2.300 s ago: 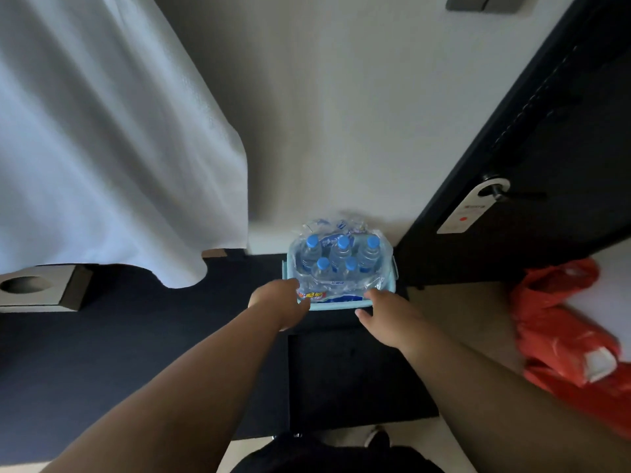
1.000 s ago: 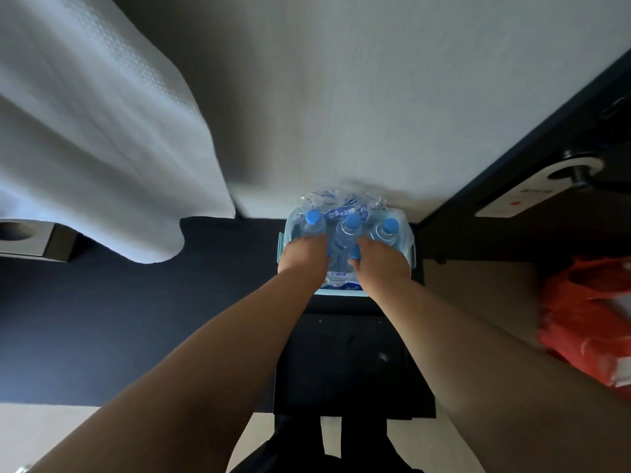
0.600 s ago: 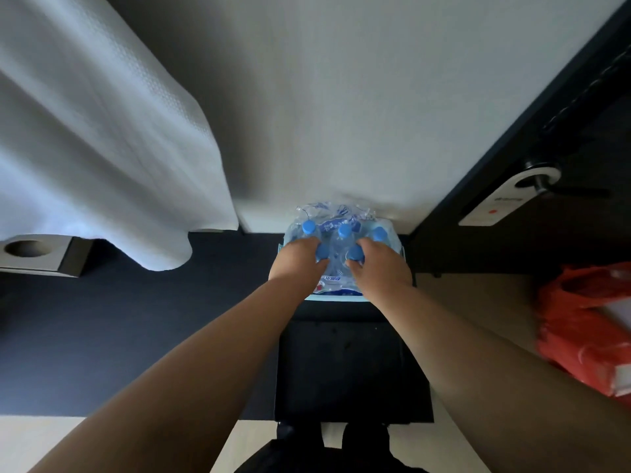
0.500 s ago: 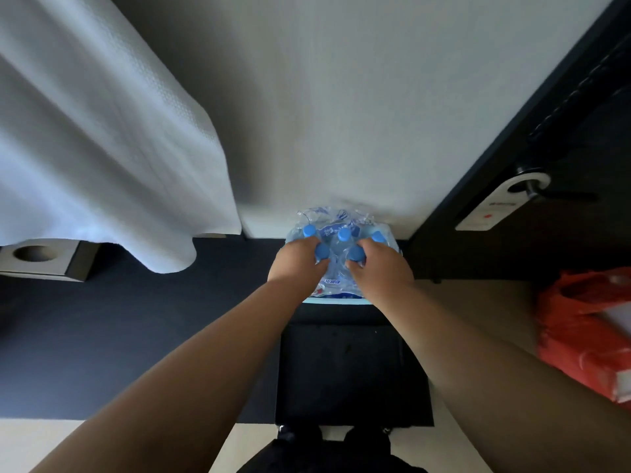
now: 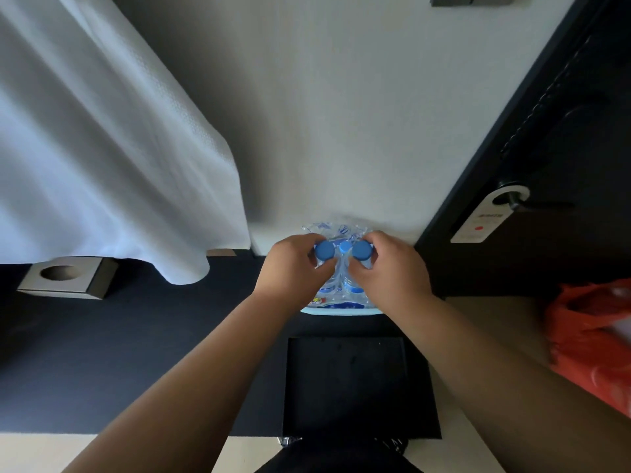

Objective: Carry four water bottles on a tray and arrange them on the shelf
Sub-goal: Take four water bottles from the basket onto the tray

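A plastic-wrapped pack of water bottles (image 5: 341,295) with blue caps stands in a light blue bin (image 5: 341,311) against the wall. My left hand (image 5: 293,268) is shut on the neck of a bottle with its blue cap (image 5: 324,250) showing. My right hand (image 5: 392,271) is shut on another bottle, cap (image 5: 361,250) showing. Both bottles are raised above the pack. A third cap (image 5: 345,247) shows between them. A black tray (image 5: 358,387) lies on the floor just in front of the bin, under my forearms.
A white cloth (image 5: 102,148) hangs at the left over a dark carpet (image 5: 136,353). A grey box with a round hole (image 5: 65,276) sits under it. A dark door (image 5: 563,165) with a hanger tag (image 5: 488,216) is at the right, an orange bag (image 5: 594,336) beside it.
Both hands went from the bin's front rim onto the bottle tops, closed on one bottle each, and have lifted them up toward me.
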